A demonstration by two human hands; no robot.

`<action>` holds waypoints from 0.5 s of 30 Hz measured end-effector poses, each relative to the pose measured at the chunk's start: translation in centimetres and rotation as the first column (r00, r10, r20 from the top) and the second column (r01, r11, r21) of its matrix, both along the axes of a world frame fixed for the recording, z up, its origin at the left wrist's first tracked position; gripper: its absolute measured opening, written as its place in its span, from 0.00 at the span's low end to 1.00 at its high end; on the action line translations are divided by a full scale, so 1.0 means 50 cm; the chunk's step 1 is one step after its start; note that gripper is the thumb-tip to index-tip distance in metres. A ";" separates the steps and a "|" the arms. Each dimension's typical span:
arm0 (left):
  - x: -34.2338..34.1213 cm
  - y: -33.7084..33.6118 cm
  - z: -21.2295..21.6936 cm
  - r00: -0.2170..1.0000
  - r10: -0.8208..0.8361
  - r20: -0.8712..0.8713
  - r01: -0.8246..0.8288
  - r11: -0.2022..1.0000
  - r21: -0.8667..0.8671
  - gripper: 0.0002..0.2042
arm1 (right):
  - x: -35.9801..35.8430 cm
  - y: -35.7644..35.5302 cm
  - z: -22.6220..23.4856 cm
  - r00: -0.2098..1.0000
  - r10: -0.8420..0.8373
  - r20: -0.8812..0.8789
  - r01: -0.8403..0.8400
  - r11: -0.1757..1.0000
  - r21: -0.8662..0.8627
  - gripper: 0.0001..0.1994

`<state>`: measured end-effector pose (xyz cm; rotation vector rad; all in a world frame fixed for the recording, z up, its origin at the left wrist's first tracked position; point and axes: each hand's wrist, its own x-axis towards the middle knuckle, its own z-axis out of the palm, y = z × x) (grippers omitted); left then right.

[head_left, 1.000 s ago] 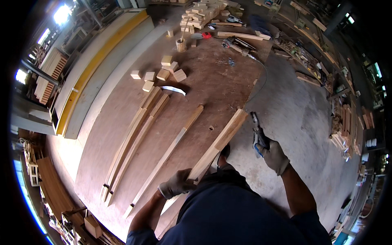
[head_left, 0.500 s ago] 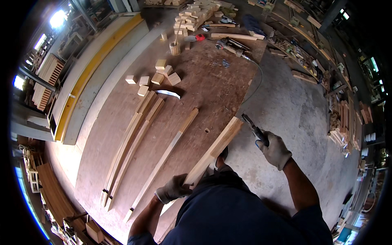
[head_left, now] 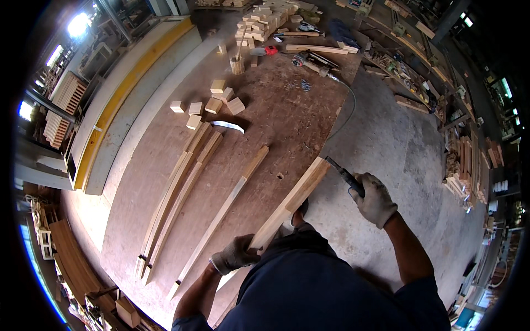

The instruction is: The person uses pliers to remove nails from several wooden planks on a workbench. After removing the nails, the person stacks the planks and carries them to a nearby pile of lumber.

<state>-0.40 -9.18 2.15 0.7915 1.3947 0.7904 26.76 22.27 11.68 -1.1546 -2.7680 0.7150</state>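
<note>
One long wooden bar [head_left: 302, 189], slanting beside the right edge of the worktop [head_left: 287, 121], grasped near the body by the left hand [head_left: 236, 255]. One dark handheld tool [head_left: 348, 178], gripped in the right hand [head_left: 374, 201], tip at the bar's far end, contact indiscernible. Leftward on the worktop: three further bars [head_left: 222, 209], then loose wooden blocks [head_left: 213, 106].

at lower centre, the grey-gloved left hand [head_left: 234, 255] and dark blue shirt [head_left: 317, 284], cropped below, partly hide the long pale wooden beam [head_left: 290, 203]. right of centre, the grey-gloved right hand [head_left: 374, 202] covers part of the slim black tool [head_left: 346, 176]; whether its tip touches the beam is unclear.
</note>
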 end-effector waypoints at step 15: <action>-0.008 -0.019 -0.024 0.999 -0.034 0.001 0.034 0.999 -0.034 0.18 | 0.009 0.018 0.020 1.000 0.006 0.013 -0.003 0.977 -0.213 0.15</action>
